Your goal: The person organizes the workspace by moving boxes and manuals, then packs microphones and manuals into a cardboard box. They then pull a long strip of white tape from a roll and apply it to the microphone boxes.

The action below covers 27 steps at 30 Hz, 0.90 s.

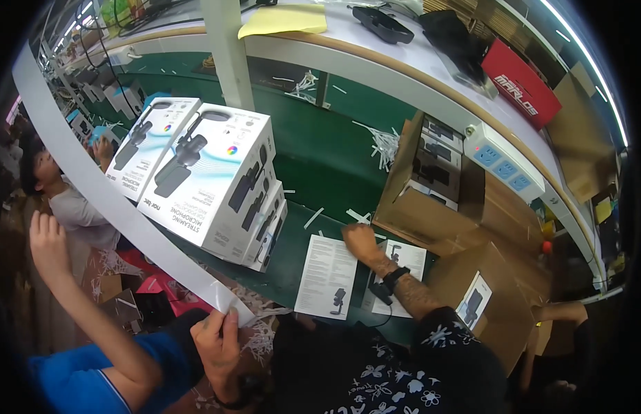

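Your left hand pinches the white strip; your right hand reaches over the bench, grip unclear.

The strip in the left grip is glossy white. Above that grip, white cartons bear black-and-grey microphone pictures, pale blue wavy lines and a small rainbow wheel. Just left of the right grip, a white leaflet carries grey print and a dark picture. Behind this grip come a black watch and a black sleeve with white flowers. The desk between the grips is dark green; upper right of the right grip, a box is brown.
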Motion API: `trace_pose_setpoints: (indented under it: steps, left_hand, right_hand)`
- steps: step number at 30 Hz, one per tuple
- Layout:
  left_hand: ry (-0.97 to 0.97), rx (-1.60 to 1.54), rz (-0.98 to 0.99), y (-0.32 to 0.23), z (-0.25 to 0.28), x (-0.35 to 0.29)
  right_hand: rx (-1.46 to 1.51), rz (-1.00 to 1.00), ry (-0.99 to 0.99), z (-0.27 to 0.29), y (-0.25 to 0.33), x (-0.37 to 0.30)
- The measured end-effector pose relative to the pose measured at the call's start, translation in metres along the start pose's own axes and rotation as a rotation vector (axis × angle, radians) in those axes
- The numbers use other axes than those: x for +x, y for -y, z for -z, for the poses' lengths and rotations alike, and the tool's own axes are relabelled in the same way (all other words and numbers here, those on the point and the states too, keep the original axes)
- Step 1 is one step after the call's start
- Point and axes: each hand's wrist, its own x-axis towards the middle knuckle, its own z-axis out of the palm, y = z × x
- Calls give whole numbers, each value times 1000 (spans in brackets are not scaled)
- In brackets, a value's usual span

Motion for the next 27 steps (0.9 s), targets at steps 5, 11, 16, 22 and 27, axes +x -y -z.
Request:
trace_pose_setpoints:
  steps: [5,11,16,22,27]
  left_hand:
    - [16,-68,58,7,-5,-7]
    - [21,-4,11,15,-6,-8]
    - [6,11,34,24,-3,-9]
    - [119,57,-15,27,-3,-4]
    - [125,81,121,27,-6,-5]
  right_hand:
    - [143,48,-64,-24,4,-21]
    - [230,117,67,-9,21,-19]
    - [384,64,87,5,28,-23]
    - [666,-249,87,-18,23,-5]
    - [586,-256,-23,-16,31,-29]
